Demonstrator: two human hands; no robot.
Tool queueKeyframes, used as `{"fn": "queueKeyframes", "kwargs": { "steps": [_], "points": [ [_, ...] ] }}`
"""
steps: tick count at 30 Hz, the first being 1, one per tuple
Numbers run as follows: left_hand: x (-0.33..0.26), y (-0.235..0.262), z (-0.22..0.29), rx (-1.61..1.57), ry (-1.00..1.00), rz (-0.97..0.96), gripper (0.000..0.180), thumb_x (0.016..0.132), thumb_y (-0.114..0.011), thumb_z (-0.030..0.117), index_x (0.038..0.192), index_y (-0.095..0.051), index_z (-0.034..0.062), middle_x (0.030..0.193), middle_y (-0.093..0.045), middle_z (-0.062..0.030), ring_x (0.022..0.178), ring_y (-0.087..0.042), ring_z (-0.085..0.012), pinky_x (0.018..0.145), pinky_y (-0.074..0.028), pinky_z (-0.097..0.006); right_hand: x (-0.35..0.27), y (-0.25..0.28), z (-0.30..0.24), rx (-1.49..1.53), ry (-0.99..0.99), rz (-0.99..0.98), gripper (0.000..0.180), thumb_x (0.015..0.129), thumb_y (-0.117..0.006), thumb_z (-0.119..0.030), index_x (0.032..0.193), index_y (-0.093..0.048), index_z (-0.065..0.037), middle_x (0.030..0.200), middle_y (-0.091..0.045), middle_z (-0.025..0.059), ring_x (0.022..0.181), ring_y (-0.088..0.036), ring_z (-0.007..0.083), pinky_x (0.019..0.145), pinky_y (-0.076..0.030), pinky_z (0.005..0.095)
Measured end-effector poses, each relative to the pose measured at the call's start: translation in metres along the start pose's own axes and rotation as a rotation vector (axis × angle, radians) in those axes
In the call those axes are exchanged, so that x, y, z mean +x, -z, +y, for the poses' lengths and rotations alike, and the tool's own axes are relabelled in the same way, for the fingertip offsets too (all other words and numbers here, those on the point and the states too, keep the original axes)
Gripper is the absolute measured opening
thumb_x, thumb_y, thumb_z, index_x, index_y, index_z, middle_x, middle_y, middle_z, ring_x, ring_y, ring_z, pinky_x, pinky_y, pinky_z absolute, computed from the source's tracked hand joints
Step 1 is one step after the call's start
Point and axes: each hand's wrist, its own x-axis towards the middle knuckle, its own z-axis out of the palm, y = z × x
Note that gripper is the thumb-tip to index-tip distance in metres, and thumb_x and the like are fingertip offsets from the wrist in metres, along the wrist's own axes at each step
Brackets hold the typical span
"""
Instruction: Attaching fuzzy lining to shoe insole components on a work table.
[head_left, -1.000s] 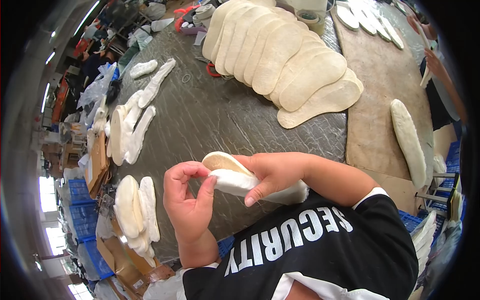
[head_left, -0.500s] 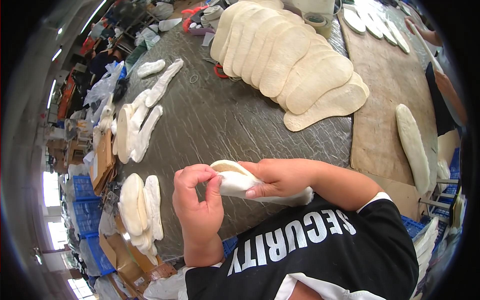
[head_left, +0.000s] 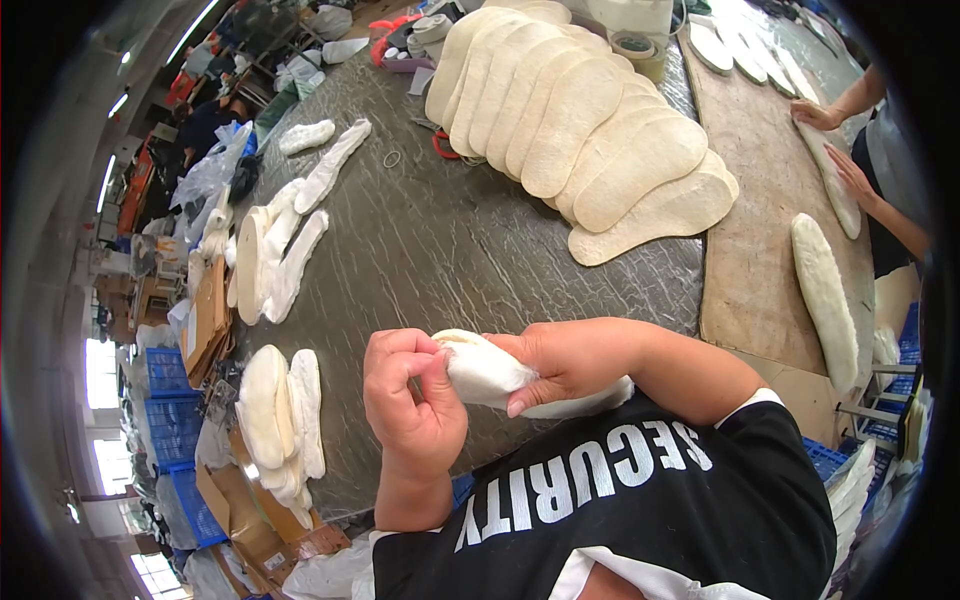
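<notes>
Close to my chest, over the near edge of the table, I hold a curled white fluffy insole (head_left: 487, 372). My left hand (head_left: 418, 385) pinches its left end between thumb and fingers. Wrapped round its middle is my right hand (head_left: 545, 365), thumb on the near side and fingers behind. The insole's tail stretches right, beneath my right wrist. A cream inner layer shows at its upper edge. Beyond my hands, a spread stack of cream insoles (head_left: 575, 115) covers the far middle of the table.
On the dark table (head_left: 430, 240), fluffy insole piles (head_left: 268, 250) (head_left: 280, 420) lie at the left. Red-handled scissors (head_left: 443, 146) and a tape roll (head_left: 635, 45) are near the stack. At the right, a co-worker's hands (head_left: 850, 170) touch an insole over a brown board (head_left: 765, 230); another insole (head_left: 825, 300) lies nearer.
My left hand and the insole's pinched end have shifted slightly right. The co-worker's hands have come further into view, laying an insole down on the board's edge.
</notes>
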Motion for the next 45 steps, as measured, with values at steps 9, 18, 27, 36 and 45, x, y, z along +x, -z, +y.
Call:
{"fn": "queueKeyframes", "kwargs": {
  "steps": [9,18,27,36,45],
  "points": [
    [0.001,0.002,0.003,-0.109,0.049,-0.045,0.028,0.089,-0.055,-0.011,0.107,-0.04,0.005,0.096,-0.054,-0.0133,0.08,-0.052,-0.0145,0.068,-0.047,-0.024,-0.009,0.003,-0.003,0.03,0.099,0.042,0.061,0.092,-0.059,-0.046,0.132,-0.045,-0.003,0.087,-0.066,0.0197,0.078,-0.064,0.037,0.069,-0.048,0.0415],
    [0.012,-0.01,0.018,-0.5,0.041,0.232,0.021,0.088,-0.065,-0.001,0.1,-0.048,0.0021,0.094,-0.058,-0.0161,0.079,-0.059,-0.0217,0.064,-0.053,-0.03,-0.008,0.001,-0.04,-0.15,0.037,0.383,0.029,0.089,-0.067,-0.025,0.1,-0.064,0.001,0.081,-0.066,0.0185,0.069,-0.064,0.0306,0.065,-0.049,0.0361],
    [0.028,0.007,0.025,-0.259,0.0,0.187,0.01,0.079,-0.073,0.007,0.087,-0.067,0.0028,0.09,-0.056,-0.0114,0.081,-0.052,-0.0239,0.072,-0.049,-0.034,-0.019,-0.012,-0.042,-0.166,0.132,0.587,0.019,0.09,-0.065,-0.016,0.103,-0.064,-0.002,0.08,-0.067,0.0136,0.068,-0.066,0.0273,0.062,-0.051,0.0322],
    [0.047,0.016,0.036,-0.078,-0.016,-0.063,0.016,0.071,-0.076,0.003,0.081,-0.064,0.004,0.091,-0.059,-0.008,0.083,-0.052,-0.0253,0.069,-0.045,-0.036,-0.021,-0.014,-0.044,-0.291,0.078,0.629,0.019,0.084,-0.067,-0.01,0.103,-0.062,-0.004,0.078,-0.066,0.0141,0.069,-0.066,0.0313,0.061,-0.051,0.0347],
    [0.034,0.0,0.033,-0.211,0.062,-0.012,0.014,0.083,-0.065,-0.002,0.086,-0.052,0.0014,0.091,-0.059,-0.0129,0.079,-0.058,-0.0271,0.067,-0.048,-0.035,-0.016,-0.025,-0.04,-0.354,0.077,0.658,0.033,0.082,-0.066,-0.005,0.113,-0.056,-0.006,0.081,-0.067,0.015,0.076,-0.069,0.0336,0.066,-0.054,0.0356]
  ]
}}
